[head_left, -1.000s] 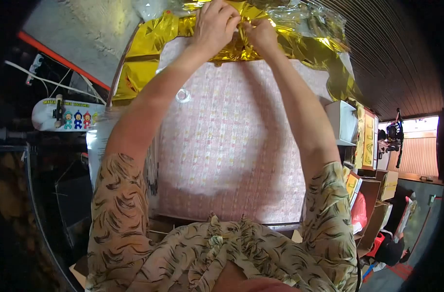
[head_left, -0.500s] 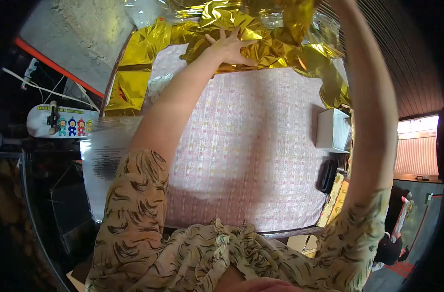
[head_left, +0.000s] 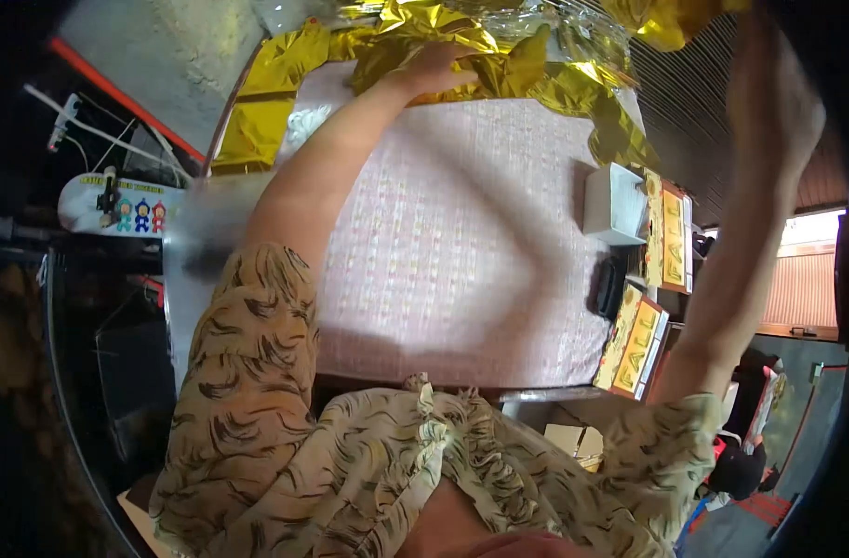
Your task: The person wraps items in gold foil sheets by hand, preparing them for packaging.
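Note:
At the far side of the table, my left hand (head_left: 434,70) lies on crumpled gold foil (head_left: 378,65), fingers stretched out and pressing on it. High at the right edge of view, my right hand (head_left: 780,98) is blurred, its fingers closed at the end of a raised strip of gold foil (head_left: 666,20). The fingertips are partly lost in the dark corner. Beneath my arms spreads a pink and white checked cloth (head_left: 443,251). A small bunch of white string or ribbon (head_left: 305,123) sits beside my left forearm.
A white open box (head_left: 613,205), a black case (head_left: 609,286) and yellow boxes marked "FALL" (head_left: 636,344) line the table's right side. Clear plastic (head_left: 582,37) lies behind the foil. Left of the table are a skateboard deck (head_left: 117,205) and a power strip (head_left: 63,123).
My right hand has swung outward to the right, and a strip of gold foil has moved with it. My left hand stays on the foil. The view has shifted slightly.

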A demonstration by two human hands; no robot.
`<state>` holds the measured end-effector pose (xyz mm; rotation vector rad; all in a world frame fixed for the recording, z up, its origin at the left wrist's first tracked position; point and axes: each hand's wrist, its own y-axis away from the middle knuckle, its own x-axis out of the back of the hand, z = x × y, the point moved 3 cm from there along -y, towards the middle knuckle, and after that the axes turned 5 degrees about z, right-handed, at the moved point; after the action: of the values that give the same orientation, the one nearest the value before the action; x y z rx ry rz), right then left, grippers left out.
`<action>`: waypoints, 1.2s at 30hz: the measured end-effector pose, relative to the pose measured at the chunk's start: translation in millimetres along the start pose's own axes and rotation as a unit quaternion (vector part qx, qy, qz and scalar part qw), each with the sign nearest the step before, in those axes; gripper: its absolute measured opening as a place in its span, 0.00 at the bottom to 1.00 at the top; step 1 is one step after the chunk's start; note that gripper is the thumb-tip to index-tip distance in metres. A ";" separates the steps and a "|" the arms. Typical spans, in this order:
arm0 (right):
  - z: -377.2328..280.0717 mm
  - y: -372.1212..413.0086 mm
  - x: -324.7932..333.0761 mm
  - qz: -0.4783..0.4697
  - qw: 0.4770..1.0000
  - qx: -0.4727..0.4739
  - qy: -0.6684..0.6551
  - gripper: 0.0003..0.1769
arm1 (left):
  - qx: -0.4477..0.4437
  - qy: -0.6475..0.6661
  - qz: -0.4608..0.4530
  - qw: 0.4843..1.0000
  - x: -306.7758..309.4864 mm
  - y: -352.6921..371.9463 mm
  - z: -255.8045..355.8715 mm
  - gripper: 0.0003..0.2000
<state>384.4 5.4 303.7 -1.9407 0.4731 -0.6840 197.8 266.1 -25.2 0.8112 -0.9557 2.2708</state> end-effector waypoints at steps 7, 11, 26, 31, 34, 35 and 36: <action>-61.7 191.6 -65.5 -0.195 0.962 -0.179 -0.068 0.09 | 0.380 0.555 0.001 0.740 36.2 120.9 80.8 0.35; -40.7 270.2 -49.6 -0.319 0.875 -0.358 -0.062 0.14 | 0.435 0.649 0.003 0.624 55.1 197.9 84.4 0.46; -35.6 343.5 -41.8 -0.342 0.887 -0.307 0.043 0.42 | 0.317 0.194 0.236 0.898 34.7 274.0 85.7 0.17; -8.4 373.8 -64.7 -0.384 0.856 -0.148 0.313 0.40 | 0.314 0.138 0.228 0.911 46.1 280.2 107.0 0.19; -15.7 367.7 -59.2 -0.397 0.844 -0.158 0.325 0.40 | 0.338 0.099 0.142 0.925 42.1 276.7 67.9 0.20; -22.7 370.5 -64.4 -0.398 0.847 -0.151 0.318 0.40 | 0.343 0.025 0.131 0.930 66.9 275.2 104.3 0.17; -29.5 371.6 -68.0 -0.365 0.860 -0.125 0.335 0.41 | 0.347 0.020 0.138 0.927 76.1 273.3 105.2 0.17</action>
<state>300.7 -137.4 -37.1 -2.0790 0.2173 -1.9071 -3.2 40.0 -31.1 0.9440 -0.2216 2.9096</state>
